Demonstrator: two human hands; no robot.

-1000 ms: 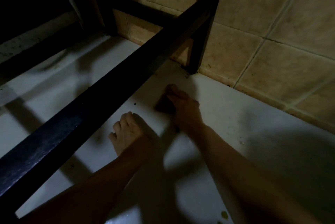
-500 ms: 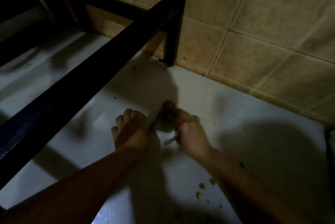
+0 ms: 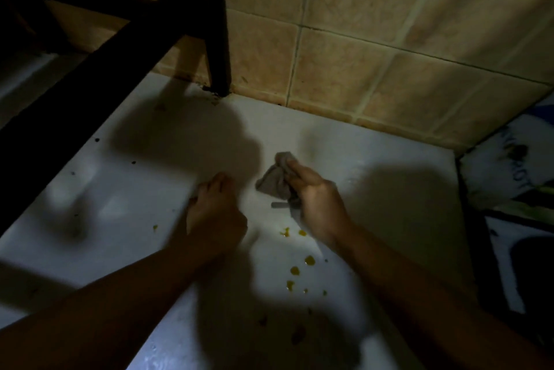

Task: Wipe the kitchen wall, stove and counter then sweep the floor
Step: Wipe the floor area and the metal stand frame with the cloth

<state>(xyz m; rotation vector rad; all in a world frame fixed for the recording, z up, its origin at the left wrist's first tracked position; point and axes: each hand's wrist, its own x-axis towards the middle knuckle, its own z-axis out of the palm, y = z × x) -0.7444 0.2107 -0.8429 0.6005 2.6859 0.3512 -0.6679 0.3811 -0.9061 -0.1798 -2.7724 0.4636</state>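
My right hand (image 3: 317,205) grips a bunched grey cloth (image 3: 274,182) just above the white counter (image 3: 374,190). A loose end of the cloth hangs below the fist. My left hand (image 3: 214,211) rests on the counter to the left of the cloth, fingers pointing toward the wall. Several yellow drips (image 3: 299,270) lie on the counter near my right forearm. The beige tiled wall (image 3: 359,55) rises behind the counter.
A black stand leg (image 3: 220,40) meets the counter at the wall, with dark crumbs at its foot. A black rail (image 3: 99,76) of the stand runs diagonally across the left. A printed sheet (image 3: 515,178) lies beyond the counter's right edge.
My right hand has pulled the cloth back from the stand leg toward me and lifted it bunched. The view has swung right, showing the yellow drips and the counter's right edge.
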